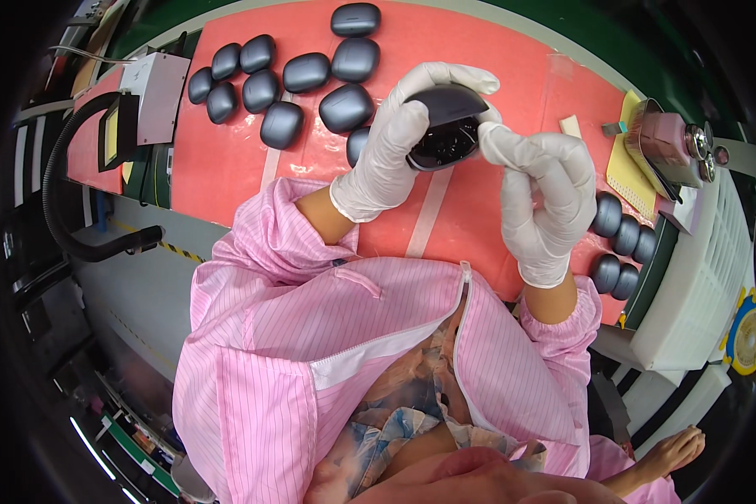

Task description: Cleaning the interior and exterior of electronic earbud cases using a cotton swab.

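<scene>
white gloved hands, left gripping one open case, right pinched beside it, near sixteen others.

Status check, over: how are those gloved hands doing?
Left hand gripping open dark case. Right hand at its right edge. Nothing seen blocking; closed cases on red mat.

Head view, facing down at the grip
Wide fisheye near left hand and right hand, taking in mat beyond the grip and coat below it.
</scene>
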`<state>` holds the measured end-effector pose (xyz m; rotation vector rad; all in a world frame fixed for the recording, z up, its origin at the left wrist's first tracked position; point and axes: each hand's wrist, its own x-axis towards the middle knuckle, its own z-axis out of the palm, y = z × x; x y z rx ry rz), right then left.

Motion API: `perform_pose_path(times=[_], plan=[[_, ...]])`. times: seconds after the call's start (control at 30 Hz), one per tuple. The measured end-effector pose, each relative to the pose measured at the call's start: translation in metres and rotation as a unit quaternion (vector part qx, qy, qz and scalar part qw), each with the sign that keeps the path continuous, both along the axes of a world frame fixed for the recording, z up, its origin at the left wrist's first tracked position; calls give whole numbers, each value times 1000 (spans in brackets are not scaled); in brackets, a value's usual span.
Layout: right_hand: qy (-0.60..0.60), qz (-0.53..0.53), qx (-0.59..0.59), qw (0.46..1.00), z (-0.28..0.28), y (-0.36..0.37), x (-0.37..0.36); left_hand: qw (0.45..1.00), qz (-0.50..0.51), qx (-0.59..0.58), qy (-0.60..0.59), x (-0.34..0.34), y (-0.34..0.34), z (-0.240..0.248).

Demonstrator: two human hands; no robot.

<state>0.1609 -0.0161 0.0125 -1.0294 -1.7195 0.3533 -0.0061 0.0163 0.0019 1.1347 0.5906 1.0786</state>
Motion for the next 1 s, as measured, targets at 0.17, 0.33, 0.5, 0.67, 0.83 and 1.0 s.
perform_pose_path(times=[0.17,0.33,0.5,0.67,0.83,1.0], plan=[[-144,97,6,985,14,1,-15,995,74,65,19,8,-2,-9],[-10,157,-163,974,14,0,-17,965,130,215,75,4,2,-13],[-10,74,-11,997,16,4,-15,992,110,-45,-50,10,-3,4],[-217,32,45,975,3,6,-15,930,108,-277,-215,6,0,9],[-52,61,-31,996,-17,10,-8,916,121,-309,-223,-1,4,9],[19,18,-72,997,-21,11,-7,916,106,-310,-229,-5,8,9]])
